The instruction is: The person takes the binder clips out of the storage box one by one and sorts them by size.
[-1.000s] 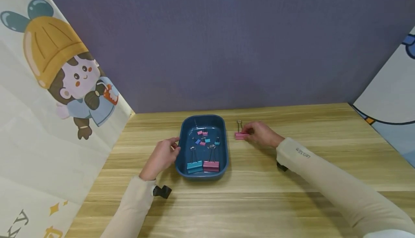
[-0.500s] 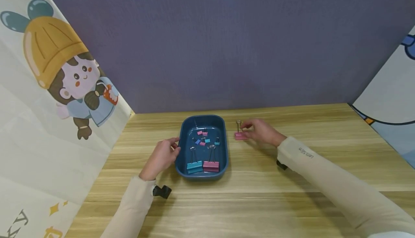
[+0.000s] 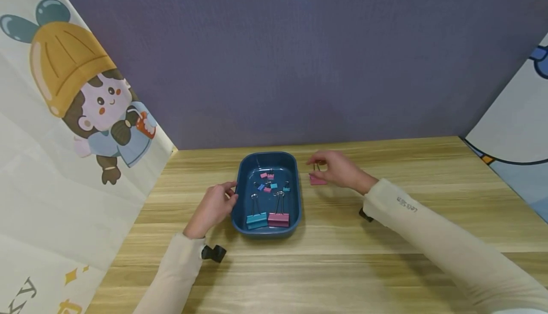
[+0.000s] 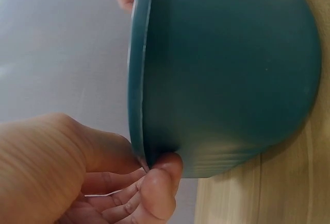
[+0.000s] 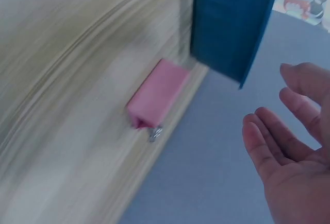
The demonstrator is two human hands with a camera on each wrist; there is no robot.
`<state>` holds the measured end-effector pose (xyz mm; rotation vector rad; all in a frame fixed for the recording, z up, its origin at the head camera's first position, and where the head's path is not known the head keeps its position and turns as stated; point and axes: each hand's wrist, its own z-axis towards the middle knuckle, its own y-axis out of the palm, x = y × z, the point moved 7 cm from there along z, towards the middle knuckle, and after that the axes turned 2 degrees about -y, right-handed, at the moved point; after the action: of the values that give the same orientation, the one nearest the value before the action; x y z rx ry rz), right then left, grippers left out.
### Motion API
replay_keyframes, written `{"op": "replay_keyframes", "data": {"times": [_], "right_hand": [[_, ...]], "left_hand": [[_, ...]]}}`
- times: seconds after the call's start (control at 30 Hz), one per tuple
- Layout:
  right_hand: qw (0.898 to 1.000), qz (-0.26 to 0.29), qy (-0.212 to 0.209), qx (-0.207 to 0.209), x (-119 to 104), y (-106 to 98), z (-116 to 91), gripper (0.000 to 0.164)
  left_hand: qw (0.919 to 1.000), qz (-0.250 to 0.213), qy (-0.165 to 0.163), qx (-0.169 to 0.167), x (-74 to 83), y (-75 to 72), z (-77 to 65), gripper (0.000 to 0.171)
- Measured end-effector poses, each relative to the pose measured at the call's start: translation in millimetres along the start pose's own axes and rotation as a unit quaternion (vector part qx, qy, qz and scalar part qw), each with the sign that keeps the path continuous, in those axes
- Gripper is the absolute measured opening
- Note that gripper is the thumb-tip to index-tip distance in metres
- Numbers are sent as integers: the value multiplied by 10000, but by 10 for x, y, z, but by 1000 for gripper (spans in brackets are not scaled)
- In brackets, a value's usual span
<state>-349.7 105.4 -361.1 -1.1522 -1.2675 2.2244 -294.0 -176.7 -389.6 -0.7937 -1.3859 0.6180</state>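
A dark blue plastic tray [image 3: 266, 234] stands on the wooden table, with several binder clips inside. At its left side my left hand [image 3: 214, 207] pinches the rim between thumb and fingers, as the left wrist view shows on the tray's wall [image 4: 232, 69]. Right of the tray, a large pink binder clip [image 3: 318, 180] lies on the table with its wire handles pointing to the back. Over it is my right hand [image 3: 342, 169], fingers loosely bent. The right wrist view has a gap between those fingers [image 5: 281, 131] and the pink clip [image 5: 159, 91].
Inside the tray, a large teal binder clip [image 3: 257, 220] and a large pink one [image 3: 278, 219] sit at the front. Several small pink, blue and teal clips lie farther back. A purple-grey wall [image 3: 317, 66] rises behind the table [image 3: 342, 266].
My right hand has let go of the pink binder clip and shifted slightly up and left over it. The clip stays about where it was. My left hand keeps its place on the tray.
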Motion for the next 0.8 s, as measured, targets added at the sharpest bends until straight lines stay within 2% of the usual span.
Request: {"op": "replay_keyframes", "data": {"times": [0.33, 0.63, 0.8], "right_hand": [[9989, -12, -462, -18, -436, 86, 31, 30], [9942, 272, -776, -696, -711, 385, 4, 27], [9925, 210, -904, -791, -797, 499, 4, 27]], "left_hand": [[9999, -94, -56, -33, -17, 6, 4, 38], [9998, -162, -44, 80, -43, 9, 4, 38], [9997, -166, 49, 166, -33, 6, 6, 37]]}}
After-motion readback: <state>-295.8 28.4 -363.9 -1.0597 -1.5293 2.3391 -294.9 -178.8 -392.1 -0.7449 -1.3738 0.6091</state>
